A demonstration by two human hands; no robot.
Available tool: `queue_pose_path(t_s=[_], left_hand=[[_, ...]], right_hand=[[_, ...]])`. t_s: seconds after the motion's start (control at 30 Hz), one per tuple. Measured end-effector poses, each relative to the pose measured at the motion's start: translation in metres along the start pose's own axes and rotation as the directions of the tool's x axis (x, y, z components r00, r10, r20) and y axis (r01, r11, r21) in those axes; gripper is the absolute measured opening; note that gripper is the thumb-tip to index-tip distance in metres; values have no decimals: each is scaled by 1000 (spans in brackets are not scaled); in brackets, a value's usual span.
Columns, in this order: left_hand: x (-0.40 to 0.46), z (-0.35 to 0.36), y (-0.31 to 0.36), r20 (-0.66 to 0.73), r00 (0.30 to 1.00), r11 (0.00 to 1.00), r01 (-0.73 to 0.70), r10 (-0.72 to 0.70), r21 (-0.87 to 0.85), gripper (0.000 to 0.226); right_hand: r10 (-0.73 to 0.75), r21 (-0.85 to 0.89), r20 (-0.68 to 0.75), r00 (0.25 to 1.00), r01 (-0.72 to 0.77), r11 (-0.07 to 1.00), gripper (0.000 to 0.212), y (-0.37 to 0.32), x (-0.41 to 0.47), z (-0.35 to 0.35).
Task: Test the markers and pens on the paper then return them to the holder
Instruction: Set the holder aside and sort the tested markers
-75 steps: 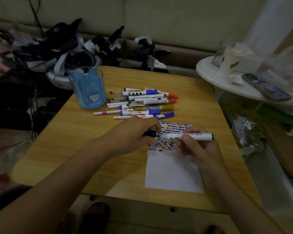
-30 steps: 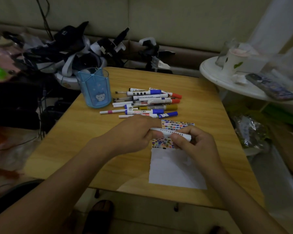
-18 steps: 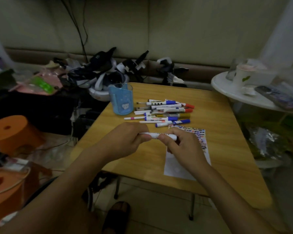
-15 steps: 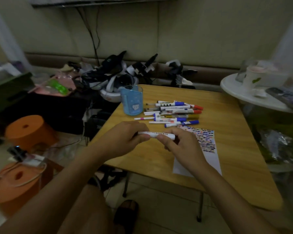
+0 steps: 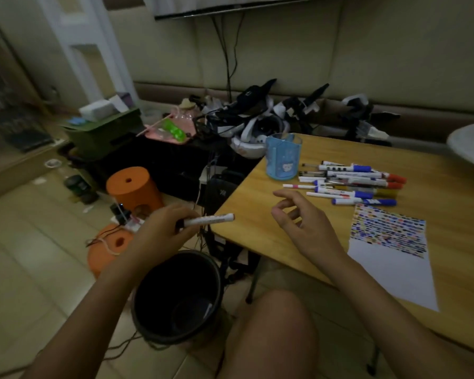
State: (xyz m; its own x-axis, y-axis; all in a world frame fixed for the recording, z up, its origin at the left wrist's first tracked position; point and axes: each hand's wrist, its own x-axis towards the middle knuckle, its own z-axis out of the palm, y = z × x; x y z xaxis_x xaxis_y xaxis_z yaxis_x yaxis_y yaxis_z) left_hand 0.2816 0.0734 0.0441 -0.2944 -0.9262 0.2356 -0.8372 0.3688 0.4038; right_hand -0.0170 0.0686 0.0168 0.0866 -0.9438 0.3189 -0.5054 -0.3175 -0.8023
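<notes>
Black bin (image 5: 175, 296) on the floor near two orange stools (image 5: 129, 187).

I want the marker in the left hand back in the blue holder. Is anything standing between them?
Nothing visible blocks it. The marker in the left hand is off the table's left edge; the holder stands open-topped, with the loose pens to its right.

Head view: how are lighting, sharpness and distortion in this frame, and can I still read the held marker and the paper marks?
Head view: dim, flat indoor light, no glare; wide-angle bending at the edges, with the wall trim and table edge slanting; slight softness. The marker in the left hand is readable, the paper marks distinct, the bin interior nearly black.
</notes>
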Motion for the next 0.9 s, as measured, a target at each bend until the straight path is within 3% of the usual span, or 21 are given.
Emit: queue_pose_path(t_s=[0.27, 0.4, 0.6, 0.73, 0.9], left_hand=[[-40, 16, -73, 101, 970, 969, 206, -221, 138, 13], [-45, 33, -85, 148, 946, 954, 272, -289, 127, 7], [-47, 52, -92, 110, 939, 942, 313, -326, 124, 9], [-42, 57, -91, 40, 948, 940, 306, -315, 148, 23], [-21, 48, -57, 1, 968, 968, 252, -252, 17, 29]], right_hand=[[23, 11, 19, 1000, -24, 1000, 28, 6, 0, 4], [34, -2, 50, 998, -34, 999, 27, 7, -1, 5], [42, 11, 46, 998, -43, 999, 25, 10, -4, 2], [42, 16, 28, 999, -42, 999, 23, 12, -3, -2], [52, -1, 30, 998, -52, 999, 21, 14, -2, -4]])
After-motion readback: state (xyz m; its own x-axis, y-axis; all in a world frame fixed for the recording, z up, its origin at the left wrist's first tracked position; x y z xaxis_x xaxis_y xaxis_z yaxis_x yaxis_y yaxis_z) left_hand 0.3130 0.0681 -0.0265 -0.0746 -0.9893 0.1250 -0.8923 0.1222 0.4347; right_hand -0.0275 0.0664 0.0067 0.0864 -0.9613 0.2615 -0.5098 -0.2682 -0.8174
